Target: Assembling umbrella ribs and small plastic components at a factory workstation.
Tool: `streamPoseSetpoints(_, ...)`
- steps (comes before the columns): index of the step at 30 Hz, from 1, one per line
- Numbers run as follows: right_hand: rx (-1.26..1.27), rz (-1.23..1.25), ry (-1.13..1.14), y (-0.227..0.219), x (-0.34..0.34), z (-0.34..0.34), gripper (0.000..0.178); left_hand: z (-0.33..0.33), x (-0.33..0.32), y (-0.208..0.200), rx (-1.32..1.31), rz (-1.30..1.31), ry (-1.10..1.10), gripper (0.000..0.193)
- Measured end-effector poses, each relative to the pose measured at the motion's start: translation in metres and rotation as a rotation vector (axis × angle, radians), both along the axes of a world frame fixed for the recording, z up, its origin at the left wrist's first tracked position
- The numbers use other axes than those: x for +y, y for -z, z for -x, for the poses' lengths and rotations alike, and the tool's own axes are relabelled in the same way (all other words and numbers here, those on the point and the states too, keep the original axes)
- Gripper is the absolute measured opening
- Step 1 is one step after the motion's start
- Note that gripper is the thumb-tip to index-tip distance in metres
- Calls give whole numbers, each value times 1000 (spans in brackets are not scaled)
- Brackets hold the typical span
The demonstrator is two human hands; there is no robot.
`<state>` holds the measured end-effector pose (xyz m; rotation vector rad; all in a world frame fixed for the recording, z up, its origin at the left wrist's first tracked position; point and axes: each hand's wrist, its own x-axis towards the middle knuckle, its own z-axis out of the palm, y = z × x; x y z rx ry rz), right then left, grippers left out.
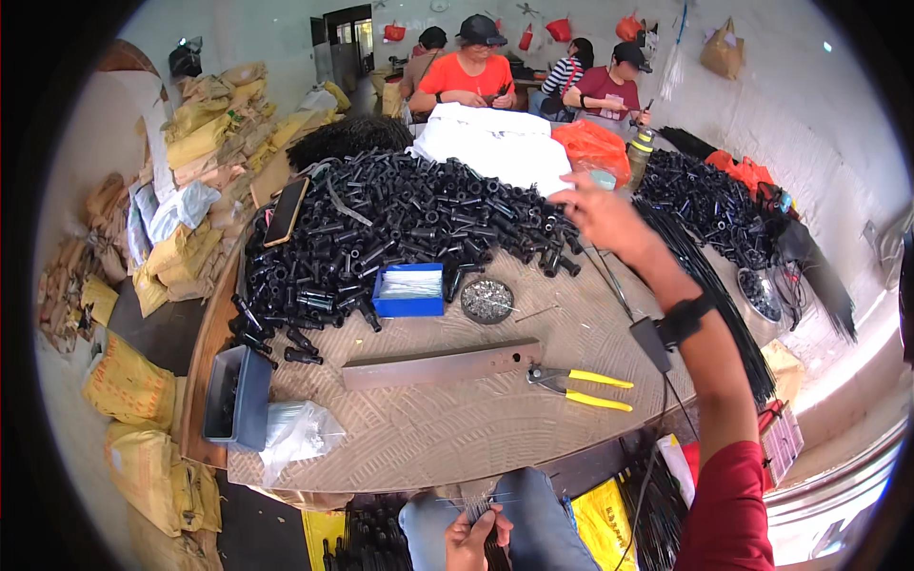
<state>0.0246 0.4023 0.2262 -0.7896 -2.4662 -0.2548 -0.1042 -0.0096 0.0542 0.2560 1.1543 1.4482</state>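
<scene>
Low over my lap, my left hand (468, 539) is closed on a small bundle of thin wires (476, 499), whose fine ends fan out above the fingers. My right hand (606, 221) reaches far forward over the right edge of the heap of short black plastic tubes (419, 214). Motion smears its fingers, and I cannot make out anything in them. A black strap (687, 322) circles that wrist. Under the forearm lies a dark rod-like tool with a black block (650, 344) and a cable.
Before me lie a metal bar (443, 364), yellow-handled pliers (581, 388), a blue box of thin rods (407, 303) and a round dish of small metal bits (487, 301). A grey bin (238, 398) stands left; long black strands (709, 295) lie right. Several people sit beyond.
</scene>
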Motion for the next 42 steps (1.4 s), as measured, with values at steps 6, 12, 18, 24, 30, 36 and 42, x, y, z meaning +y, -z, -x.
streamPoseSetpoints(6,-271,167,3,-2,-31,63,62,9,-11,-2,-34,-84,55,17)
streamPoseSetpoints(12,-260,311,-22,65,-11,120,57,13,-9,-7,-109,-68,97,12)
streamPoseSetpoints(18,-419,210,38,91,11,118,51,25,-9,3,-120,-111,73,11)
streamPoseSetpoints(24,-409,316,65,100,30,71,40,32,-7,10,-129,-112,100,12)
streamPoseSetpoints(30,-476,480,149,96,47,23,25,29,-7,8,-111,-138,114,12)
streamPoseSetpoints(36,-155,247,30,90,24,51,22,25,-2,10,-130,-84,97,11)
streamPoseSetpoints(42,-412,216,245,104,18,74,21,18,-3,3,-89,-82,56,12)
